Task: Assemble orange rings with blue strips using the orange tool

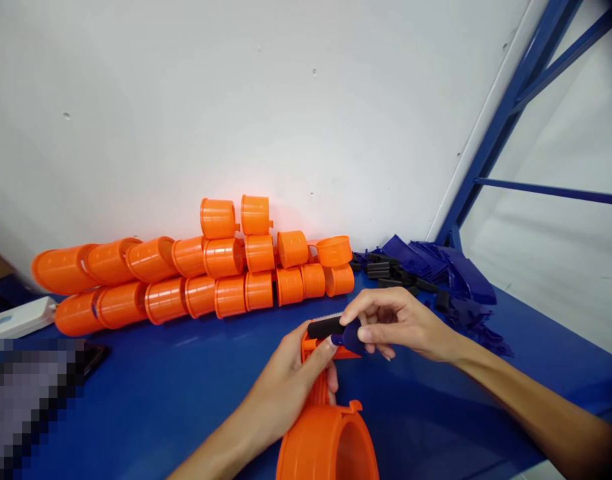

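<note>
My left hand (299, 373) is closed around the handle part of an orange plastic piece with a round cup (313, 443) at its near end. Against the upper end of that handle lies a black tube (325, 327), with a whitish toothed strip showing just behind it. Between the thumb and fingers of my right hand (393, 323) is a small dark blue plastic piece (354, 337), held at the right end of the tube. My left thumb touches the narrow tip of the blue piece. The fingers of both hands partly hide where these parts meet.
Several orange cups (231, 257) are stacked in rows along the white wall (306, 120). Black tubes (381, 270) and dark blue plastic pieces (436, 263) lie heaped at the back right of the blue table (186, 393). A white power strip (21, 318) is at left, a blue metal frame (506, 127) at right.
</note>
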The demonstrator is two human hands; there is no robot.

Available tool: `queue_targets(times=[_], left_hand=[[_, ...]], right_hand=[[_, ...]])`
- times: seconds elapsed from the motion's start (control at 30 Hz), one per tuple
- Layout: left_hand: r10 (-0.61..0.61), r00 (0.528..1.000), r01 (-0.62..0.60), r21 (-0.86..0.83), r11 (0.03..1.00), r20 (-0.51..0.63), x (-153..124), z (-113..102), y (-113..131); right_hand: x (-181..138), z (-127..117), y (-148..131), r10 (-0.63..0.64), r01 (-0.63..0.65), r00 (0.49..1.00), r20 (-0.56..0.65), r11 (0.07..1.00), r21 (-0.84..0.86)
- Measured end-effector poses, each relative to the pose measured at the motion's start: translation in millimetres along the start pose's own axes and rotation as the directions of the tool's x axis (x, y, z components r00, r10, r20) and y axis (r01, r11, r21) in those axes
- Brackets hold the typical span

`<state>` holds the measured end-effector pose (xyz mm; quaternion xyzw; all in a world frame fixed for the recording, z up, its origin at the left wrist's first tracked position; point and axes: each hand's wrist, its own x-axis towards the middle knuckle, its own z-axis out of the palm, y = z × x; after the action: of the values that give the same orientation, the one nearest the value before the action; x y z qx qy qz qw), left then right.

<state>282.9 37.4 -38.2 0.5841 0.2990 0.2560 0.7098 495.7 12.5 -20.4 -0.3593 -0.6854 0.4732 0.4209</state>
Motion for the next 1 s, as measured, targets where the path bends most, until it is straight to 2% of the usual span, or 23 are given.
queue_targets(times=[0.17,0.33,0.43,0.6,0.67,0.77,1.0], left_hand=[[0.115,0.993,-0.111,0.128,0.986,-0.03,-3,3,1],[0.228,0.972,-0.201,0.285,0.937,-0.063,-7,3,3],[0.283,0.958,-0.243,0.375,0.895,-0.055,-11,4,5],[0.229,0.969,-0.174,0.415,0.893,-0.087,-15,7,5],[0.188,0.978,-0.142,0.378,0.915,-0.087,-16,7,4],[0.137,0.99,-0.123,0.286,0.95,-0.027,-17,8,3],[0.168,0.985,-0.152,0.251,0.956,-0.041,-19,13,5]], right_hand=[[1,7,0,-0.008,0.014,0.995,-0.094,0.998,0.066],[5,9,9,0.078,-0.076,0.997,-0.018,0.992,0.099],[5,8,10,0.071,-0.075,0.996,0.047,0.995,0.069],[4,13,1,0.111,-0.124,0.981,0.159,0.989,0.079],[5,16,-1,0.085,-0.114,0.978,0.19,0.983,0.146],[6,22,-1,0.044,-0.109,0.972,0.232,0.955,0.275],[7,32,2,0.046,-0.126,0.981,0.188,0.891,0.437]])
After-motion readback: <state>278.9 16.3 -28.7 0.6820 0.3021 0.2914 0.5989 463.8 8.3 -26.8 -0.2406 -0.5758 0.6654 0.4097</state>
